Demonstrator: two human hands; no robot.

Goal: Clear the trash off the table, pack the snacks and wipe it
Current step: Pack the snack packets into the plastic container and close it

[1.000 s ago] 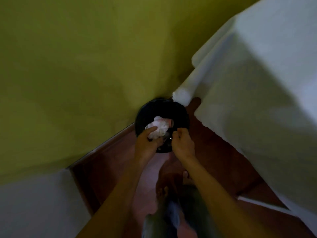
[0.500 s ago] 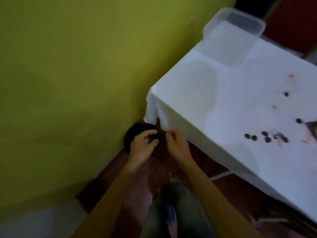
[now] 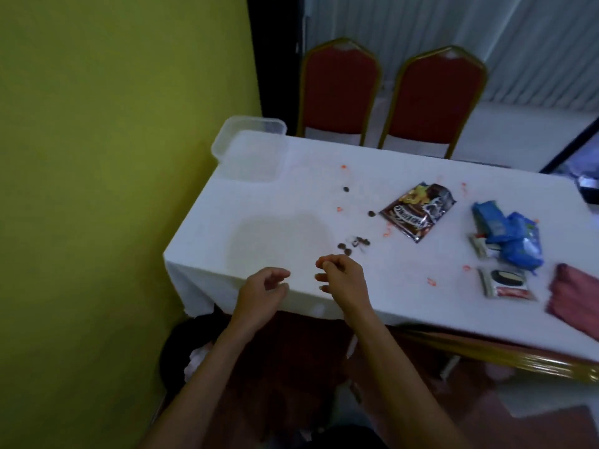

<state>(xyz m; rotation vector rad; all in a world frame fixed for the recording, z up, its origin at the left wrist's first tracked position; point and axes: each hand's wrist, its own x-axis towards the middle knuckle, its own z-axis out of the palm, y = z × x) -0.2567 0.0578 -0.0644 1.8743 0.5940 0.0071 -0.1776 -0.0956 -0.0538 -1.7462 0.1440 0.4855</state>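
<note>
My left hand (image 3: pixel 263 293) and my right hand (image 3: pixel 341 276) hover over the near edge of the white table (image 3: pixel 259 202), both empty with fingers loosely curled. Small dark snack pieces (image 3: pixel 353 244) lie scattered just beyond my right hand. A brown snack packet (image 3: pixel 418 211) lies further right, then blue cookie wrappers (image 3: pixel 505 234) and a white cookie pack (image 3: pixel 505 283). A dark red cloth (image 3: pixel 573 294) rests at the right edge. A clear plastic container (image 3: pixel 251 150) stands at the far left corner. The black bin (image 3: pixel 176 348) with white tissue in it sits on the floor below the corner.
A green wall (image 3: pixel 113 157) runs along the left. Two red chairs (image 3: pixel 338 92) stand behind the table. Small red crumbs (image 3: pixel 431 281) dot the cloth, and a faint damp patch (image 3: pixel 278 244) marks it near the left end.
My hands have left the bin and risen to the table's near edge. The white tissue stays in the bin. The view swung up from the floor to the tabletop.
</note>
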